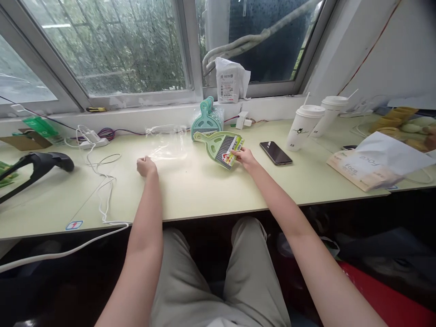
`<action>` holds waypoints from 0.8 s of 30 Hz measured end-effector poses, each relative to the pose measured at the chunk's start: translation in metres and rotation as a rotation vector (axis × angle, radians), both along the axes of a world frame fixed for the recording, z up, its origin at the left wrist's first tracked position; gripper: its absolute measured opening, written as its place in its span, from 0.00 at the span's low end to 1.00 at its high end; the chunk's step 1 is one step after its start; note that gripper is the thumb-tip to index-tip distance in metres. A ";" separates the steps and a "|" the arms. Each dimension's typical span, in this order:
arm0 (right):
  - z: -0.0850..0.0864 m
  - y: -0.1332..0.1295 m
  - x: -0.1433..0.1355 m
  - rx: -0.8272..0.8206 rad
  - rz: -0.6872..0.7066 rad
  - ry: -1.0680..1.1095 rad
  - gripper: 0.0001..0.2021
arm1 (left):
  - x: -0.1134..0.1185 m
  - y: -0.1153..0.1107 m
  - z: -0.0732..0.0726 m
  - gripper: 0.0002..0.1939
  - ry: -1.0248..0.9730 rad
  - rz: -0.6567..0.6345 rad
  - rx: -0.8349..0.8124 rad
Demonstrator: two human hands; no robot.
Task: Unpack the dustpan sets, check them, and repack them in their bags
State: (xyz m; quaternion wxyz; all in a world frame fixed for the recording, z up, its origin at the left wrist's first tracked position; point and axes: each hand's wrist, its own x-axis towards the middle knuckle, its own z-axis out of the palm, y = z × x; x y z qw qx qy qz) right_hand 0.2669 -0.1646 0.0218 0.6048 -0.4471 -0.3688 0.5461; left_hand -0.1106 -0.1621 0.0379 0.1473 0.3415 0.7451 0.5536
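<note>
My right hand [245, 159] is closed on a light green mini dustpan-and-brush set [214, 147], gripping it by the edge with the printed label. Its handle points left, and grey bristles show beside the label. My left hand [147, 167] is curled shut at the lower left corner of a clear plastic bag [168, 144], seemingly pinching it; the fingertips are hidden. The bag lies flattened on the pale table [194, 190]. Behind the held set, several teal dustpan sets [205, 120] stand stacked in clear wrapping against the wall.
A phone [275, 153] lies right of my right hand, near two lidded white cups [301, 129] with straws. Farther right is a paper bag [371, 161]. White cables [107, 181] and a black curved object [41, 163] occupy the left. A white package [228, 84] stands on the windowsill.
</note>
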 end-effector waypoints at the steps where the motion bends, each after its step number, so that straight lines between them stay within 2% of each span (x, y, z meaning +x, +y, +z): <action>1: -0.002 0.000 0.000 -0.010 -0.012 0.017 0.10 | -0.002 -0.002 0.002 0.04 0.061 0.125 -0.044; 3: -0.004 0.000 -0.005 -0.018 -0.015 0.040 0.09 | 0.005 -0.007 0.007 0.16 0.143 0.302 -0.032; 4: -0.005 -0.001 -0.009 -0.016 -0.007 0.047 0.09 | 0.014 -0.008 0.010 0.21 0.177 0.266 0.035; 5: -0.005 -0.002 -0.013 -0.010 0.005 0.053 0.09 | 0.026 -0.010 0.013 0.23 0.187 0.176 0.119; 7: -0.003 -0.005 -0.022 0.009 0.040 0.060 0.09 | 0.054 -0.011 0.016 0.21 0.099 -0.147 0.241; 8: -0.002 -0.007 -0.026 0.022 0.068 0.060 0.09 | 0.070 -0.011 0.015 0.20 -0.031 -0.348 0.228; 10: 0.000 -0.011 -0.032 0.049 0.144 0.039 0.07 | 0.098 -0.011 0.007 0.24 -0.332 -0.816 0.043; 11: 0.001 -0.013 -0.033 0.053 0.188 0.014 0.06 | 0.109 -0.011 0.002 0.25 -0.420 -0.997 -0.043; 12: 0.002 -0.014 -0.034 0.042 0.232 -0.025 0.06 | 0.118 -0.011 -0.004 0.24 -0.465 -1.046 -0.046; 14: 0.003 -0.015 -0.031 -0.035 0.312 -0.130 0.07 | 0.125 -0.011 -0.013 0.22 -0.516 -1.019 -0.032; 17: 0.004 -0.010 -0.021 -0.188 0.315 -0.227 0.13 | 0.119 -0.007 -0.017 0.18 -0.511 -0.842 -0.030; 18: 0.004 -0.007 -0.017 -0.216 0.261 -0.210 0.14 | 0.115 -0.005 -0.017 0.17 -0.496 -0.800 -0.042; 20: 0.006 0.000 -0.007 -0.230 0.069 -0.101 0.17 | 0.108 -0.002 -0.016 0.17 -0.467 -0.768 -0.062; 22: 0.009 0.004 0.003 -0.211 -0.096 0.028 0.20 | 0.106 0.000 -0.017 0.19 -0.455 -0.808 -0.075; 24: 0.012 0.005 0.010 -0.184 -0.137 0.057 0.22 | 0.109 -0.001 -0.019 0.20 -0.447 -0.872 -0.098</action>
